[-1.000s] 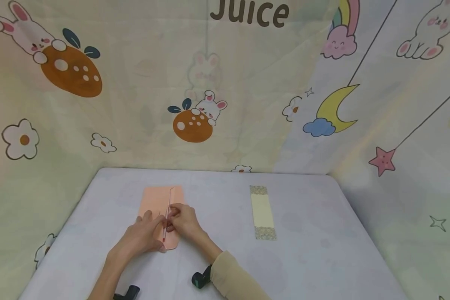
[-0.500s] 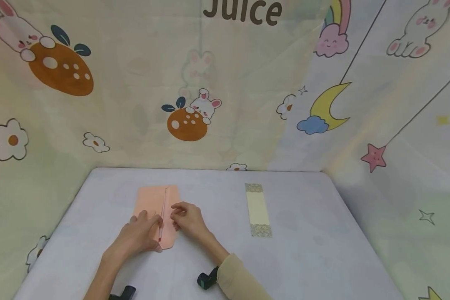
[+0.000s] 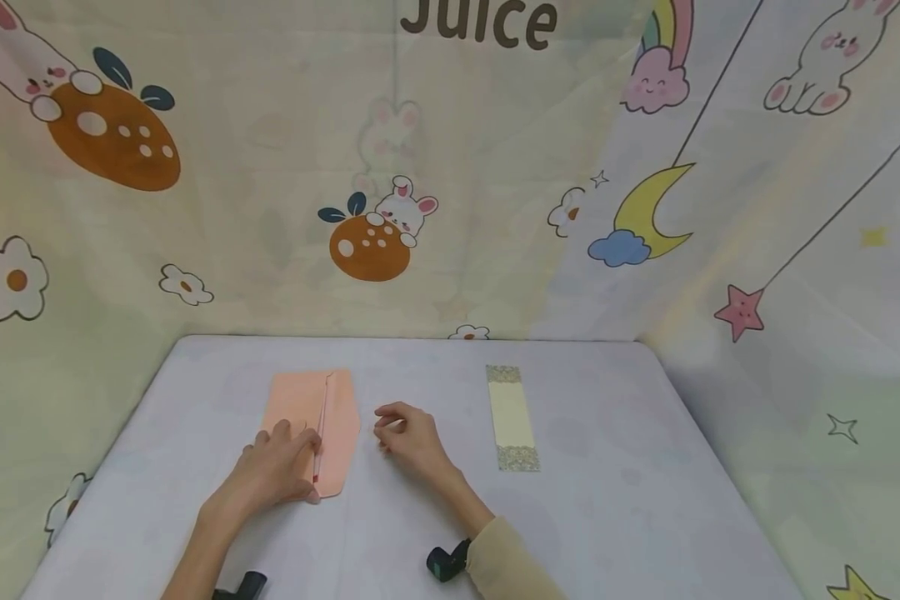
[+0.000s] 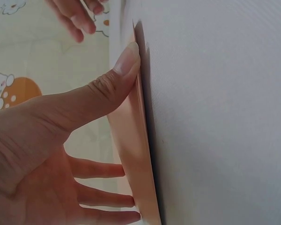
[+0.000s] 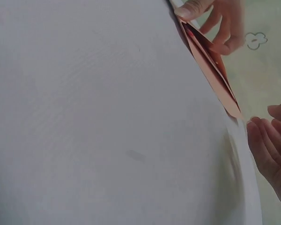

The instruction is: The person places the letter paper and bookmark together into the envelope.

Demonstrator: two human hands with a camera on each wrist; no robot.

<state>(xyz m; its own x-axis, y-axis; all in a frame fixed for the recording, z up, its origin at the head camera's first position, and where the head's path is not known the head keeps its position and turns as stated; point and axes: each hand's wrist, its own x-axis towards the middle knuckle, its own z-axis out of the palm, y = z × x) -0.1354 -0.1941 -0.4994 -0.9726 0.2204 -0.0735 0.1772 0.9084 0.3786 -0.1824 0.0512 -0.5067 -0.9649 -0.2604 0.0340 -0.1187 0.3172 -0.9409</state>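
A peach paper envelope (image 3: pixel 292 396) lies on the left part of the table, its long flap (image 3: pixel 342 433) spread out to the right. A narrow slit runs along the flap's fold, and a small red patch (image 5: pixel 190 33) shows inside its near end. My left hand (image 3: pixel 273 471) rests on the envelope with fingers spread, its thumb (image 4: pixel 127 60) pressing the near edge. To the right of the flap, my right hand (image 3: pixel 412 442) hangs over the table, apart from the envelope, with fingers loosely bent and nothing between them.
A cream strip of card (image 3: pixel 512 415) with glittery gold ends lies farther right on the white table (image 3: pixel 607 500). Printed cloth (image 3: pixel 270 167) with cartoon figures hangs behind and beside the table. A black wrist device (image 3: pixel 447 562) sits by the right sleeve.
My right hand has left the slit, drawn along the flap and moved off to the right. The flap now spreads wider. My left hand stays on the envelope.
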